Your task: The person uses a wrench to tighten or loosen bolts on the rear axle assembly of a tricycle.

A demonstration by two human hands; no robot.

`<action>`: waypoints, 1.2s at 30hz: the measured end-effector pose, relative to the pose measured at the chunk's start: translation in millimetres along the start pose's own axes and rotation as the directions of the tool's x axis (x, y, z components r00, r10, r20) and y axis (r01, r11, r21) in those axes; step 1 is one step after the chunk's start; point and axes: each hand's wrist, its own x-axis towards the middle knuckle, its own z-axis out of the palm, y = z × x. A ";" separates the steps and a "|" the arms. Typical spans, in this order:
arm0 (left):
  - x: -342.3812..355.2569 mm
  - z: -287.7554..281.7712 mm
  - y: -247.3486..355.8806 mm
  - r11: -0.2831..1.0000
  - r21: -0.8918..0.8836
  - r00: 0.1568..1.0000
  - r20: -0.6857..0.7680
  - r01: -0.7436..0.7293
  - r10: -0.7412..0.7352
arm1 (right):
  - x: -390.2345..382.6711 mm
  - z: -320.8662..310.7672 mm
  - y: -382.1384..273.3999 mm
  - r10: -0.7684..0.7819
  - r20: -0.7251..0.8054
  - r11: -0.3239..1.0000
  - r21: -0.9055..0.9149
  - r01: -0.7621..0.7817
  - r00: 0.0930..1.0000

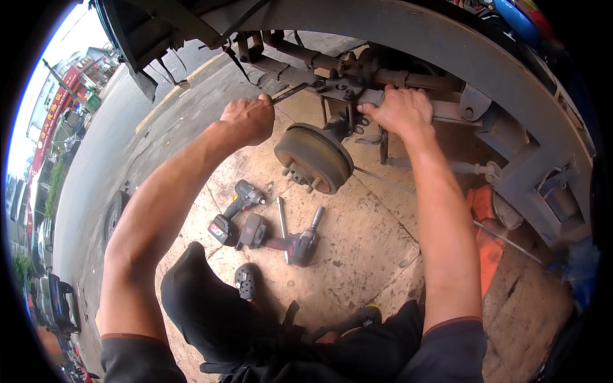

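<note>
My left hand (pixel 249 120) is closed in a fist round the handle of a wrench (pixel 290 94). The wrench's ring end sits at a nut on the clamp plate (pixel 341 86) of the axle mounting. My right hand (pixel 403 113) grips the leaf spring (pixel 447 110) to the right of that plate, its fingers curled over the top and the thumb along the near side. Below and between both hands hangs a round, dark brake drum (pixel 316 156) with wheel studs and a bare hub. What lies under my right palm is hidden.
On the stained floor lie two cordless power tools, an impact wrench (pixel 300 247) and a smaller driver (pixel 236 207), with a metal socket bar (pixel 281 217) between them. The vehicle's heavy frame rail (pixel 415 29) arches overhead. An orange cloth (pixel 488 249) lies at right, a tyre (pixel 115 217) at left.
</note>
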 end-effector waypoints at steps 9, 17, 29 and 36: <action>17.0 7.4 -87.5 0.404 -0.908 0.857 0.296 0.116 0.421 | 1.0 0.3 -4.5 -0.043 -0.042 0.999 0.018 0.044 0.998; 5.1 36.7 -64.1 -0.282 -0.850 0.868 0.331 0.444 0.369 | 4.1 -3.1 -3.7 0.030 0.047 0.999 -0.041 -0.028 0.998; -48.1 -0.7 64.2 -0.667 -0.608 0.871 0.475 0.431 0.130 | 5.1 1.7 -10.8 0.037 -0.019 0.998 -0.056 -0.038 0.999; -7.1 -21.2 180.0 -0.880 -0.460 0.913 0.399 0.116 -0.088 | 3.7 9.9 -9.0 -0.019 -0.071 0.994 -0.105 0.011 0.997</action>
